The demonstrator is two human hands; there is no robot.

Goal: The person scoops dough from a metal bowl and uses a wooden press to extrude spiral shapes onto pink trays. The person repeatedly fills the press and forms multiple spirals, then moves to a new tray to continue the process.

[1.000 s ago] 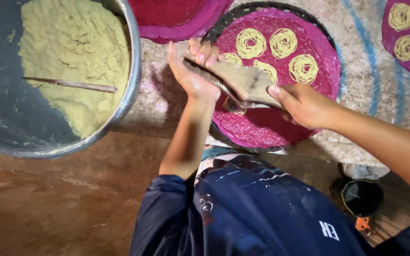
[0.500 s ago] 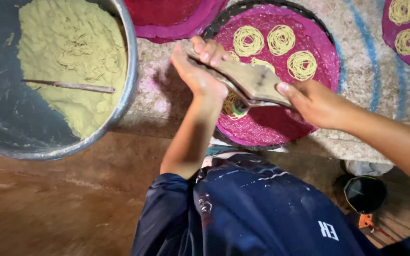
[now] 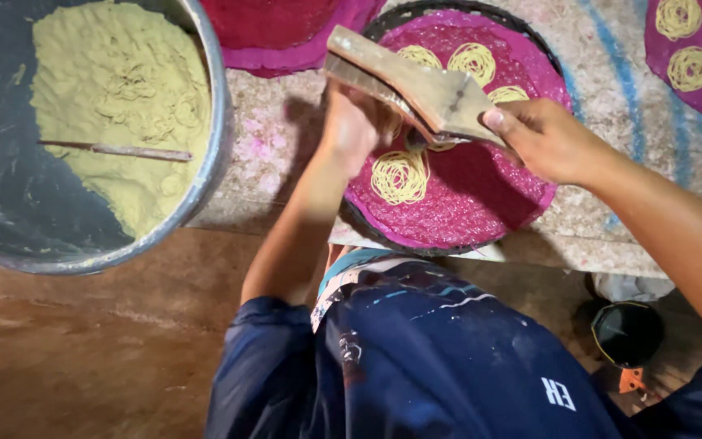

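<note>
1. Left hand and right hand both grip the wooden press, held over the pink round tray.
2. 4 noodle coils visible on it, newest coil near the front; lower right part bare.
3. Dough plentiful in the metal basin.

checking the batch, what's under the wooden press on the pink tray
Under the wooden press, one yellow noodle coil lies on the pink tray. The press and right hand cover whatever lies directly beneath them.
</note>
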